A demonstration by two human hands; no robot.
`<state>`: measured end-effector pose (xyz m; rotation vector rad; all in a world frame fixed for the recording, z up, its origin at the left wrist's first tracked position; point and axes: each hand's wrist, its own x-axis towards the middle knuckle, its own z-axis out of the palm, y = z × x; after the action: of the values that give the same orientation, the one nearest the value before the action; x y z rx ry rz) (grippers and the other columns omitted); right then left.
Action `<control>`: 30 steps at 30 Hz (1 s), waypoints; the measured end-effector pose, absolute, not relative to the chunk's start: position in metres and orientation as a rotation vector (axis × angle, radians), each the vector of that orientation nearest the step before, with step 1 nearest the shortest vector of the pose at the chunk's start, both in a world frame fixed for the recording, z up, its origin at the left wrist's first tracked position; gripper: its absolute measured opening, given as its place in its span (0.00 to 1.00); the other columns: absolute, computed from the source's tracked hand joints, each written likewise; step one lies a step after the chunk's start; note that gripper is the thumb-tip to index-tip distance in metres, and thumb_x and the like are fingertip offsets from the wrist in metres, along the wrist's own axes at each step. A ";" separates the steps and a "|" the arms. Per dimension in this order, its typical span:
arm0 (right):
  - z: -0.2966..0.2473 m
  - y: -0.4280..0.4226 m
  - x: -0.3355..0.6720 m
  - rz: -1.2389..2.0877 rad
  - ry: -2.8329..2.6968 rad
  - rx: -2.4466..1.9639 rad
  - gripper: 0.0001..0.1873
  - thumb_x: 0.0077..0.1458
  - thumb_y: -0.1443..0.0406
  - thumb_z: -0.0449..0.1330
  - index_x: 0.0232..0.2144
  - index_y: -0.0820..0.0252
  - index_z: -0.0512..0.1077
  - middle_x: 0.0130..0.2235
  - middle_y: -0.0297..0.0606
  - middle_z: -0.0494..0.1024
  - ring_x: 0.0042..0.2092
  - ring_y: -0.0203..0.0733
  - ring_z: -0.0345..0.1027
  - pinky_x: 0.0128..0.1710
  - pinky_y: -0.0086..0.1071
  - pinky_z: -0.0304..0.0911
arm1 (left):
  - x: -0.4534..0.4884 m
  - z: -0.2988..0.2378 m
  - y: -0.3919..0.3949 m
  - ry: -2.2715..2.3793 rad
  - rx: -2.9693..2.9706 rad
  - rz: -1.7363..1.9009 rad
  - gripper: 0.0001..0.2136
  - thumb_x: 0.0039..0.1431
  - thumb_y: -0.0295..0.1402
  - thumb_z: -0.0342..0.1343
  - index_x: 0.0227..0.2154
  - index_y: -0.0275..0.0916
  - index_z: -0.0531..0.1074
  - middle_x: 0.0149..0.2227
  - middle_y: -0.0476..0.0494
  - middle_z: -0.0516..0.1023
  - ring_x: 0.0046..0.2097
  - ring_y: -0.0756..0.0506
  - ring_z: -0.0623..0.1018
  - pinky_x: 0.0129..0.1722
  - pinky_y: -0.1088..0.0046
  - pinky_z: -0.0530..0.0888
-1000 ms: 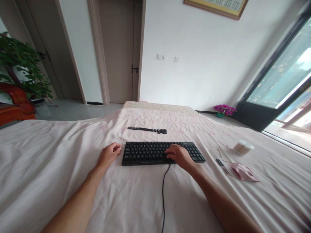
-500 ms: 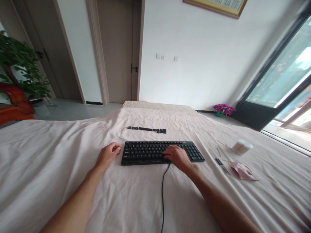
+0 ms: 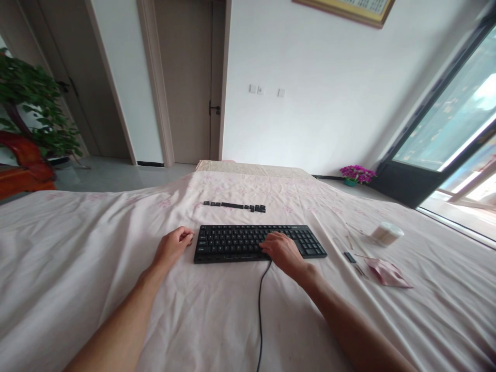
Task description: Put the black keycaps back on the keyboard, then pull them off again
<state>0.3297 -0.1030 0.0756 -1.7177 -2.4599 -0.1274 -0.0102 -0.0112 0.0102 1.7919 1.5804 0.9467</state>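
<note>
A black keyboard (image 3: 228, 242) lies on the pink-white cloth, its bottom row without keycaps. My right hand (image 3: 282, 249) rests over its right-middle part, fingers bent and pressed together at the keys; whatever is between the fingertips is hidden. Beside the keyboard's left end, my left hand (image 3: 174, 245) lies on the cloth, fingers curled closed, and I see nothing in them. Behind the keyboard, several loose black keycaps (image 3: 253, 208) lie in a row with a long space bar keycap (image 3: 232, 205). A black cable (image 3: 260, 310) runs from the keyboard's near edge toward me.
To the right are a clear round tub of cotton swabs (image 3: 386, 234), loose swabs (image 3: 351, 241), a small dark tool (image 3: 350, 257) and a folded pink cloth (image 3: 388, 272). The cloth-covered surface (image 3: 96, 243) is wrinkled. Pink flowers (image 3: 357, 174) stand beyond its far side.
</note>
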 end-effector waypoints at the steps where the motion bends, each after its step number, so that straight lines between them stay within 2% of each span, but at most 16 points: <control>1: 0.076 -0.105 0.329 -0.146 -2.466 -1.721 0.13 0.62 0.64 0.53 0.32 0.55 0.78 0.32 0.36 0.73 0.39 0.39 0.65 0.39 0.29 0.55 | -0.010 0.010 -0.011 1.576 1.793 0.946 0.12 0.52 0.41 0.51 0.35 0.42 0.73 0.33 0.50 0.80 0.34 0.47 0.79 0.35 0.77 0.70; 6: 0.077 -0.117 0.324 -0.244 -2.463 -1.732 0.16 0.65 0.65 0.48 0.35 0.54 0.76 0.31 0.37 0.71 0.36 0.39 0.62 0.35 0.31 0.52 | -0.010 0.010 -0.010 1.561 1.778 0.955 0.11 0.53 0.40 0.51 0.34 0.42 0.73 0.32 0.50 0.80 0.34 0.47 0.79 0.36 0.76 0.70; 13: 0.072 -0.130 0.323 -0.286 -2.422 -1.772 0.17 0.59 0.72 0.50 0.42 0.49 0.74 0.32 0.37 0.70 0.37 0.40 0.61 0.34 0.32 0.49 | -0.009 0.005 -0.009 1.546 1.755 0.986 0.10 0.53 0.40 0.51 0.33 0.43 0.72 0.32 0.51 0.80 0.33 0.47 0.79 0.35 0.77 0.70; 18: 0.075 -0.123 0.328 -0.139 -2.398 -1.731 0.16 0.60 0.70 0.49 0.36 0.51 0.77 0.30 0.38 0.72 0.37 0.40 0.64 0.34 0.31 0.53 | -0.009 0.008 -0.010 1.543 1.780 0.971 0.10 0.53 0.40 0.50 0.33 0.43 0.73 0.32 0.51 0.80 0.33 0.48 0.79 0.35 0.77 0.69; 20: 0.078 -0.109 0.332 0.010 -2.316 -1.711 0.16 0.60 0.68 0.50 0.36 0.51 0.78 0.33 0.37 0.74 0.38 0.40 0.67 0.37 0.29 0.56 | -0.009 0.009 -0.010 1.540 1.784 0.970 0.10 0.53 0.40 0.50 0.33 0.43 0.72 0.32 0.51 0.80 0.33 0.48 0.78 0.35 0.77 0.69; 22: 0.082 -0.087 0.335 0.116 -2.160 -1.721 0.15 0.59 0.66 0.51 0.42 0.50 0.77 0.39 0.36 0.76 0.42 0.40 0.69 0.40 0.29 0.59 | -0.009 0.008 -0.009 1.542 1.773 0.963 0.10 0.53 0.40 0.50 0.33 0.43 0.72 0.31 0.50 0.80 0.33 0.48 0.78 0.35 0.77 0.69; 25: 0.084 -0.045 0.338 0.067 -1.982 -1.881 0.16 0.59 0.65 0.51 0.45 0.52 0.76 0.43 0.37 0.77 0.45 0.41 0.70 0.43 0.28 0.60 | -0.009 0.007 -0.007 1.542 1.771 0.956 0.10 0.53 0.39 0.50 0.33 0.42 0.72 0.32 0.50 0.80 0.33 0.47 0.79 0.35 0.77 0.69; 28: 0.082 -0.006 0.337 -0.080 -1.952 -2.076 0.18 0.61 0.65 0.49 0.49 0.50 0.73 0.47 0.37 0.75 0.48 0.41 0.69 0.42 0.27 0.59 | -0.009 0.006 -0.007 1.541 1.782 0.960 0.10 0.54 0.39 0.50 0.33 0.42 0.72 0.32 0.50 0.80 0.33 0.48 0.78 0.35 0.77 0.69; 30: 0.079 0.015 0.335 -0.107 -1.950 -2.131 0.17 0.62 0.64 0.48 0.46 0.52 0.75 0.47 0.40 0.74 0.46 0.42 0.70 0.39 0.28 0.59 | -0.009 0.006 -0.007 1.542 1.781 0.960 0.10 0.54 0.39 0.50 0.34 0.42 0.72 0.32 0.50 0.80 0.33 0.48 0.78 0.35 0.77 0.69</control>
<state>0.3349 0.0154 0.0787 -2.1305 -1.9502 -0.1067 -0.0092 -0.0070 0.0062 1.7811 1.5422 0.9600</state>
